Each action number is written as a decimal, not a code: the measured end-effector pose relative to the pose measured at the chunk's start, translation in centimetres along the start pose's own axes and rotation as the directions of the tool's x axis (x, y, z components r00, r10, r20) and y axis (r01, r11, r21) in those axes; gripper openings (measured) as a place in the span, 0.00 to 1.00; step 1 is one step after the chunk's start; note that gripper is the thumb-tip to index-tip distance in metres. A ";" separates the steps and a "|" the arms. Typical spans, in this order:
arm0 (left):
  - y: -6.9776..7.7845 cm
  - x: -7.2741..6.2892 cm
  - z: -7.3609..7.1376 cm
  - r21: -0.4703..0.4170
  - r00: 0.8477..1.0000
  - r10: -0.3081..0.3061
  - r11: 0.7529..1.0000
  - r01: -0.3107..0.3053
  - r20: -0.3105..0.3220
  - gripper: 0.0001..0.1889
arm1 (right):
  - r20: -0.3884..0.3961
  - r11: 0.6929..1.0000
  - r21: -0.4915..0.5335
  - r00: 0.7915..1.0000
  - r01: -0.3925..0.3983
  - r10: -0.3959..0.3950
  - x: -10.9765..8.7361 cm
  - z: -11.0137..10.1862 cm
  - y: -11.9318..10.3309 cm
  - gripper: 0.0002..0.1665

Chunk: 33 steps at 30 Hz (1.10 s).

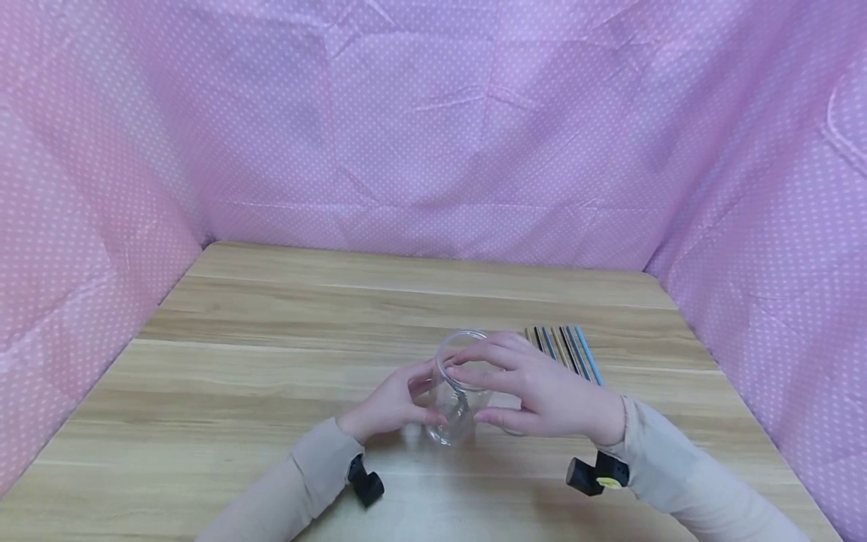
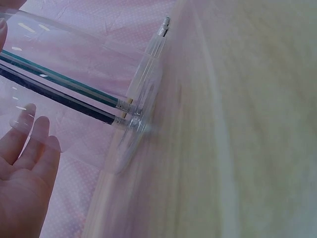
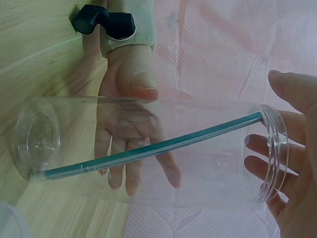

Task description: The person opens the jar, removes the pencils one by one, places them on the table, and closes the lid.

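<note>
A clear plastic jar (image 1: 447, 425) stands between the two hands, its round rim facing up. Inside it leans a green pencil (image 3: 153, 148), eraser end down. My left hand (image 1: 396, 403) holds the jar from the left, thumb at the front and fingers behind; in the left wrist view the left hand (image 2: 25, 183) shows at the jar's side. Over the rim on the right, my right hand (image 1: 542, 384) spreads its fingers, fingertips (image 3: 255, 144) right at the rim. Its thumb stands away from the jar in the right wrist view. Nothing shows pinched between these fingers.
Several pencils (image 1: 576, 350) lie in a row on the wooden table (image 1: 271, 346), partly behind the right hand. A clear round lid (image 3: 12, 225) rests beside the jar, mostly hidden in the head view. Pink dotted cloth (image 1: 433, 135) hangs around the table's back and sides.
</note>
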State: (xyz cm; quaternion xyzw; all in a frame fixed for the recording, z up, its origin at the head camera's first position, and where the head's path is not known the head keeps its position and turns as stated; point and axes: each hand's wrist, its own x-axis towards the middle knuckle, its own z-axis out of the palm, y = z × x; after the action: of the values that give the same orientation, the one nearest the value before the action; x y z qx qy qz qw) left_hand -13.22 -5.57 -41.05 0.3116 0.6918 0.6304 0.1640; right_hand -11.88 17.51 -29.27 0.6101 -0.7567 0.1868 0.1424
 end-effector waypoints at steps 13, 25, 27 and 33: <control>0.1 0.1 -0.1 -0.012 1.000 0.005 1.000 -0.005 0.017 0.44 | -0.008 0.996 -0.087 1.000 0.016 -0.017 -0.2 -0.3 -0.2 0.26; 0.2 0.2 -0.1 0.010 0.999 -0.049 0.999 0.049 -0.012 0.44 | -0.082 0.990 -0.109 0.993 -0.091 0.083 0.3 -0.7 -0.2 0.28; 0.2 0.1 -0.1 0.013 0.998 -0.057 0.998 0.057 -0.016 0.44 | -0.073 0.987 -0.107 0.991 -0.117 0.110 0.7 -0.8 -0.2 0.27; 0.2 0.0 0.0 0.020 0.998 -0.056 0.998 0.057 -0.011 0.43 | -0.090 0.983 -0.101 0.985 -0.153 0.145 1.7 -0.8 0.2 0.27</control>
State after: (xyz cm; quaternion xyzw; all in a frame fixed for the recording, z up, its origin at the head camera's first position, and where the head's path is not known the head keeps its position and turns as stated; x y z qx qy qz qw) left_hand -13.19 -5.59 -40.88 0.2904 0.7076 0.6200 0.1750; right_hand -12.48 16.45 -27.84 0.5350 -0.8027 0.1809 0.1915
